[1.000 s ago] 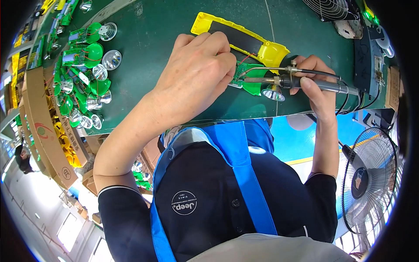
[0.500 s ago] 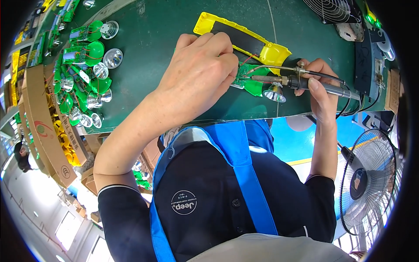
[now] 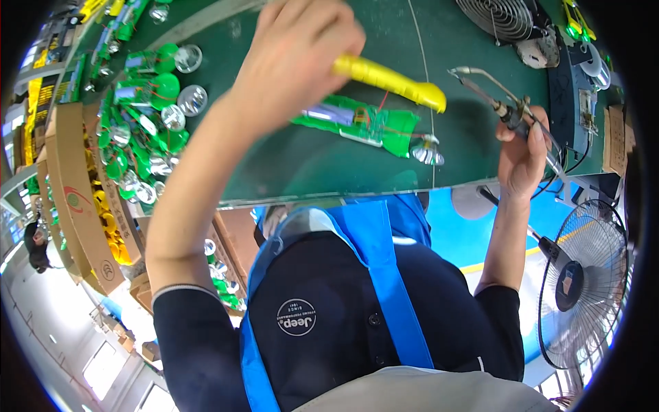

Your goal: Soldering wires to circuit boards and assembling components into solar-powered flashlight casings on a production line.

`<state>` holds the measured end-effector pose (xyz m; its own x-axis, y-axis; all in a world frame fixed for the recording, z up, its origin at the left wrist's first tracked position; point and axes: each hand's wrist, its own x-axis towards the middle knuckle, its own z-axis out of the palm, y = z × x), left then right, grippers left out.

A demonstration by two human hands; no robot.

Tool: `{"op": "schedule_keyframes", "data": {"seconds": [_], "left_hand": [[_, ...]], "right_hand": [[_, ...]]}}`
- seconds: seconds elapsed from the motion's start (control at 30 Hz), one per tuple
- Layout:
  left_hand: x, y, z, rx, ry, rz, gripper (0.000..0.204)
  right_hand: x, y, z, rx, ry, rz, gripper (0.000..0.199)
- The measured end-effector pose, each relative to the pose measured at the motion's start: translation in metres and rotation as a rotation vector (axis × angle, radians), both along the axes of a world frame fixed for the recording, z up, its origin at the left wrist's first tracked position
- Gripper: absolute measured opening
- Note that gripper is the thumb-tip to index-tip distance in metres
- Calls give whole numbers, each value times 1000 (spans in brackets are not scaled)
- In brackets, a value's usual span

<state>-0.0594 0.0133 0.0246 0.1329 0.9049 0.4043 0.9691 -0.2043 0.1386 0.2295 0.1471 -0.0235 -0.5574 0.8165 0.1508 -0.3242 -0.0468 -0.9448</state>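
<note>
While the left hand [image 3: 295, 58] closes around a yellow holder [image 3: 388, 79] at upper centre, the right hand [image 3: 522, 154] grips a soldering iron [image 3: 498, 103] at right; a green circuit board [image 3: 360, 123] lies between them on the green bench [image 3: 309, 165].

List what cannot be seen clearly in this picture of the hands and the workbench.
- Left hand, head view: motion-blurred; its grip on the yellow part is hidden by its own back.
- Green board: wiring too small.
- Right hand on soldering iron: palm side hidden.
- Green pile: pieces too small to count.
</note>
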Motion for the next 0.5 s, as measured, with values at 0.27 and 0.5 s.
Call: {"op": "schedule_keyframes", "data": {"seconds": [0.27, 0.5], "left_hand": [[-2, -62, -42, -62, -225, 137, 50], [-80, 75, -44, 222, -528, 662, 45]], "right_hand": [[-1, 3, -36, -58, 107, -135, 25], [3, -7, -30, 5, 42, -189, 22]]}}
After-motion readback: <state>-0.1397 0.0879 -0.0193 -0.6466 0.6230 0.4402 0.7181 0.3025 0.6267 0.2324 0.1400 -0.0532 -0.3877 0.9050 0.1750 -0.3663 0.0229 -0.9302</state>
